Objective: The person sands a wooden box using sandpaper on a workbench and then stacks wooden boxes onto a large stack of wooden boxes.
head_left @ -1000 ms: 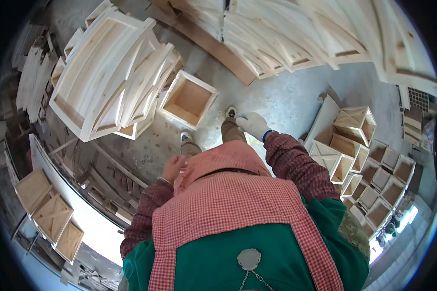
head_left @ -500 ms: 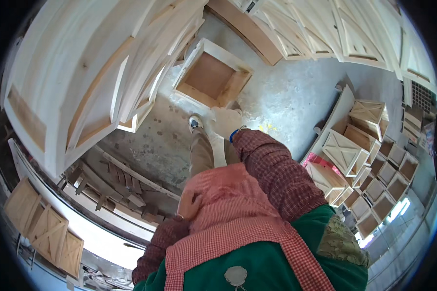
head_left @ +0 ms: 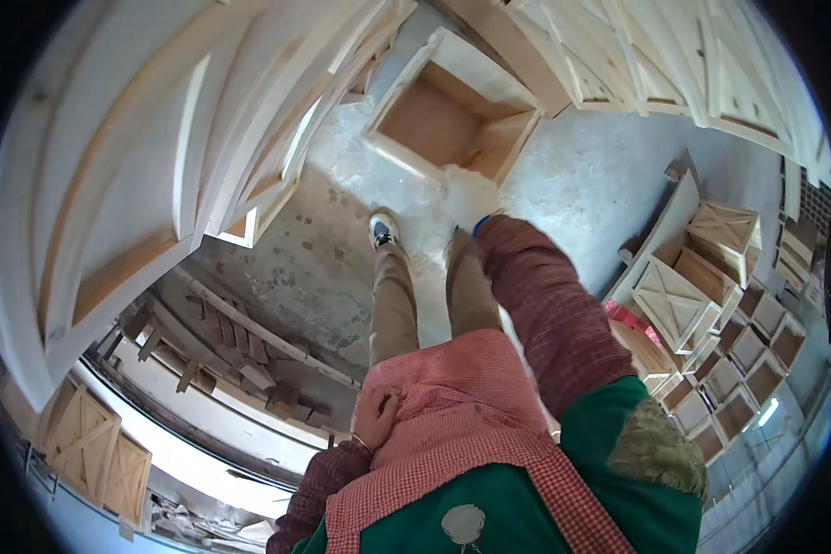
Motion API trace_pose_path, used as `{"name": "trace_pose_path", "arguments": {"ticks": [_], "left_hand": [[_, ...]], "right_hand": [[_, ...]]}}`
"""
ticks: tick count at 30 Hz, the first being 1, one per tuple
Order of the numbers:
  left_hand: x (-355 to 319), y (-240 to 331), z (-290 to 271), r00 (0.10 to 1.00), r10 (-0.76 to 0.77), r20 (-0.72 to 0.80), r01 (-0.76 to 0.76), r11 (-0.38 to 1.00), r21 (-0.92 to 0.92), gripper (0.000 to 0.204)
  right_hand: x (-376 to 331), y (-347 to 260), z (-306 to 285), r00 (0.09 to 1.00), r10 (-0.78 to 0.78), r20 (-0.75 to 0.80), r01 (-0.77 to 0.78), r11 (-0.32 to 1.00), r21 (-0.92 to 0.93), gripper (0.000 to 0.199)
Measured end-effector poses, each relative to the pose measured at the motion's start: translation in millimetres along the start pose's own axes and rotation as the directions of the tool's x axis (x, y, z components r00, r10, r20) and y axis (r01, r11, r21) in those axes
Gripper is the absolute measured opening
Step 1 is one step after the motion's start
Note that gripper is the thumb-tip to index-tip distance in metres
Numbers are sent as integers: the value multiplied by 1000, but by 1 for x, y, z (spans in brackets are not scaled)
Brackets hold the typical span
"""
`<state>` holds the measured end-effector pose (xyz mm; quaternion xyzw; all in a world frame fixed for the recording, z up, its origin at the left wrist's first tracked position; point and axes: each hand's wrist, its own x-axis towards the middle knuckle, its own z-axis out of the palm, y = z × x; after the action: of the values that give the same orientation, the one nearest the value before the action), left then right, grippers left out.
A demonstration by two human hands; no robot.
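Observation:
My right hand (head_left: 471, 196), pale and smeared by motion, reaches down to the near side of an open wooden drawer box (head_left: 399, 159). Its fingers seem closed over that edge, though blur hides the detail. The box has pale side walls and a brown bottom, with its open side facing up toward me. My left hand (head_left: 376, 418) lies against the front of my red checked apron (head_left: 452, 383). Its fingers rest on the cloth, with a small dark spot between them that I cannot make out.
Tall pale wood cabinets (head_left: 120, 166) stand close on the left, and more framed pieces (head_left: 646, 55) line the far right. Small crates with crossed fronts (head_left: 671, 303) are stacked at right. Wood offcuts (head_left: 254, 369) lie at lower left. My shoe (head_left: 383, 230) is near the box.
The drawer box has shifted away and to the right, turning slightly, with my right hand moving along at its edge. My left hand has stayed on the apron.

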<state>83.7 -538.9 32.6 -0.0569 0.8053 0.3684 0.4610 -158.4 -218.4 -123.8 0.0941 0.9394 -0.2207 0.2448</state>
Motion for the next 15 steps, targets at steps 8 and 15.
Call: {"name": "trace_pose_path", "arguments": {"ticks": [8, 15], "left_hand": [[40, -1, -5, 993, 28, -112, -43, 990, -135, 29], [90, 107, -69, 998, 15, -66, -42, 901, -431, 30]], "right_hand": [[-96, 26, -201, 986, 158, 61, -168, 964, 209, 38], [-269, -21, -341, 937, 347, -43, -207, 650, 731, 27]]}}
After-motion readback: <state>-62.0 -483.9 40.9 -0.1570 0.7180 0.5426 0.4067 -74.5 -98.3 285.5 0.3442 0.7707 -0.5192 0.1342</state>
